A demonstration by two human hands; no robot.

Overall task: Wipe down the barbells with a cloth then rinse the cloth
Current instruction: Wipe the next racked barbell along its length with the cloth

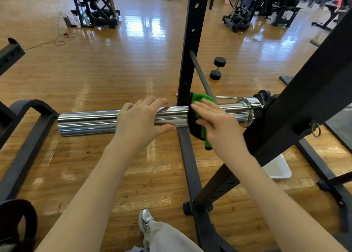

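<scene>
your left hand (142,118) curls loosely over the barbell sleeve (87,121) to steady it, while your right hand (215,118) presses the green cloth (199,99) flat near the collar (247,109) to wipe it.

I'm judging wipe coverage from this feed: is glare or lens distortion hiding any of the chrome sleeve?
Head view: window glare streaks the floor and bright bands run along the barbell sleeve, so smears are hard to judge; wide-angle bending curves the rack upright and frame edges; the left hand, right hand and green cloth are sharp.
</scene>
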